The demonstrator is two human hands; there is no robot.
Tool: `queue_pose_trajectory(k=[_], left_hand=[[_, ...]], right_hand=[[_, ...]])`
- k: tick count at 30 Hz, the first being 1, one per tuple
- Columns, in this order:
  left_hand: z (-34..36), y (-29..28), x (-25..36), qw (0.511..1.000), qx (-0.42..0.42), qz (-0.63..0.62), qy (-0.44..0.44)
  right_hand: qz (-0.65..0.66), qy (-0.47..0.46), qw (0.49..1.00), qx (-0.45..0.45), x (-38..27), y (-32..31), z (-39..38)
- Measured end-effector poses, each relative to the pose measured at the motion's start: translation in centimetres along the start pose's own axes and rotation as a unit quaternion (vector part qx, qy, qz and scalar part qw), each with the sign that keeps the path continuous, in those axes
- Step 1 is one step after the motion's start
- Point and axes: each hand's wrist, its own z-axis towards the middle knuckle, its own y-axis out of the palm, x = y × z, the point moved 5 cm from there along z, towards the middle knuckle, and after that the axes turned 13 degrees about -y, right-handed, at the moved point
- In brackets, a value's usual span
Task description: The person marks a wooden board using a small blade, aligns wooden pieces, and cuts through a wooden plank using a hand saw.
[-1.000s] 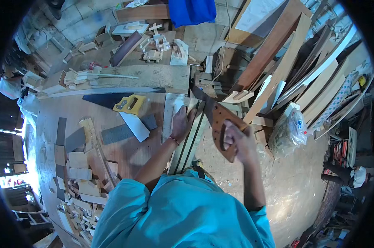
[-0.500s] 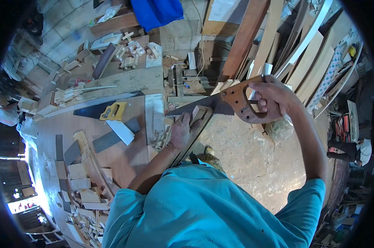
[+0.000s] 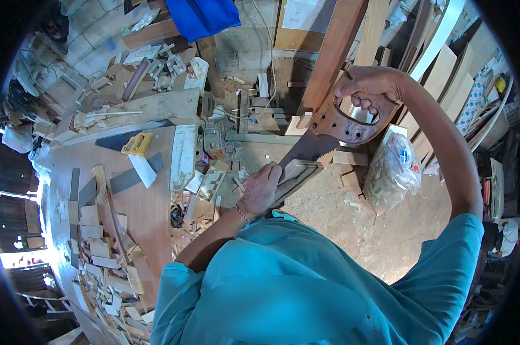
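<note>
My right hand (image 3: 370,87) is closed around the brown wooden handle of a handsaw (image 3: 352,125), above and to the right of my left hand. The dark saw blade (image 3: 310,146) slants down to the left and lies against the end of some wooden strips (image 3: 300,172); the tip is hidden near my left fingers. With a bracelet at the wrist, my left hand (image 3: 260,190) grips the strips close to my body. Whether the teeth are cutting into the wood cannot be told.
On the workbench (image 3: 150,201) at left lie a yellow-handled saw (image 3: 137,144), a grey strip (image 3: 136,175) and many wood offcuts (image 3: 107,253). A filled clear plastic bag (image 3: 392,172) stands on the floor at right. Long boards (image 3: 334,57) lean at the back, near a blue cloth (image 3: 202,17).
The handsaw has tilted steeper, its handle raised and moved slightly right with my right hand. The strips have turned and shifted right with my left hand. The bench appears farther left.
</note>
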Motion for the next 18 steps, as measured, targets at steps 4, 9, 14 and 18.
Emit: queue_pose_trajectory(k=[4,9,14,18], left_hand=[[-1.0,1.3,2.7,0.998,0.020,-0.002,0.053],[-3.4,2.4,4.9,0.977,-0.010,0.133,0.169],[-5.5,-1.4,4.0,0.985,0.127,0.103,0.058],[-7.1,-2.7,5.2,0.977,0.174,0.105,0.060]], right_hand=[[-0.043,0.007,0.999,-0.022,0.5,-1.1,0.2],[-0.211,-0.042,0.969,-0.121,0.5,0.1,3.0],[-0.260,-0.106,0.957,-0.072,1.1,1.1,3.8],[-0.133,-0.181,0.970,-0.097,0.4,4.9,3.1]])
